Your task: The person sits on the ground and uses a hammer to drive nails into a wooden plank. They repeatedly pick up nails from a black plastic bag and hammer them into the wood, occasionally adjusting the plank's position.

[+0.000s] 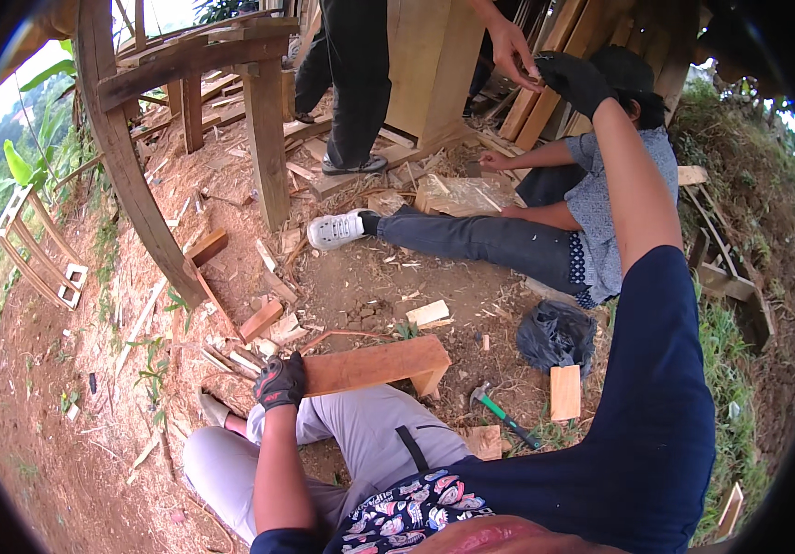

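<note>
My left hand (281, 380), in a dark glove, is closed round the left end of a reddish-brown wooden board (370, 363). The board lies across my raised leg, and a shorter piece angles down at its right end. High at the right, my gloved right hand (576, 83) is stretched far out with its fingers pinched. Its fingertips meet the bare hand (512, 54) of a standing person. Something small and pale shows between the two hands, too small to name.
A hammer (501, 414) with a green handle lies right of the board, near a wood block (564, 393) and a black plastic bag (556, 336). Another person sits with a leg (490, 235) stretched across the ground. A wooden frame (130, 148) stands left; offcuts and shavings litter the soil.
</note>
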`<state>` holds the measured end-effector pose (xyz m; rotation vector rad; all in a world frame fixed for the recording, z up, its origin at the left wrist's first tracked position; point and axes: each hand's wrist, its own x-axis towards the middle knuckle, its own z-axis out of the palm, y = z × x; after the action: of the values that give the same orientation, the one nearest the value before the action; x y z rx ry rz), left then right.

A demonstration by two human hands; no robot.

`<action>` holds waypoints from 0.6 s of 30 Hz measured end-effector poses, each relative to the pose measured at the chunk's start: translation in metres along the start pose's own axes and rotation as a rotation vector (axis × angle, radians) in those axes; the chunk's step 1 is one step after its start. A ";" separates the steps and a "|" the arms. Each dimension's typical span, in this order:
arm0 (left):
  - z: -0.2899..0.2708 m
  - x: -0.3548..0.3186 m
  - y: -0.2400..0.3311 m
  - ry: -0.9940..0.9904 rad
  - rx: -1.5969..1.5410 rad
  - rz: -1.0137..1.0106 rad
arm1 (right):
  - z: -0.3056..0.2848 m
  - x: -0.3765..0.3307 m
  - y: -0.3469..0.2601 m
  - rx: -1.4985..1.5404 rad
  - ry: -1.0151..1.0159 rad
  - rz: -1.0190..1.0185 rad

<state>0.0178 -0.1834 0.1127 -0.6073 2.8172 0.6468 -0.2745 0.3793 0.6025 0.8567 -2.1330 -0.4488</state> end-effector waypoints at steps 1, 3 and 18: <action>-0.002 0.001 0.000 -0.001 -0.004 -0.010 | -0.001 0.010 -0.002 -0.046 -0.068 -0.011; -0.005 0.000 -0.001 0.001 -0.012 -0.029 | 0.002 0.025 -0.010 0.060 -0.117 0.015; -0.013 -0.005 0.014 -0.067 -0.030 -0.005 | -0.013 0.100 0.009 -0.216 -0.545 -0.105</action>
<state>0.0150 -0.1761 0.1313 -0.5867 2.7482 0.6960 -0.3150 0.3155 0.6696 0.7850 -2.4678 -1.0452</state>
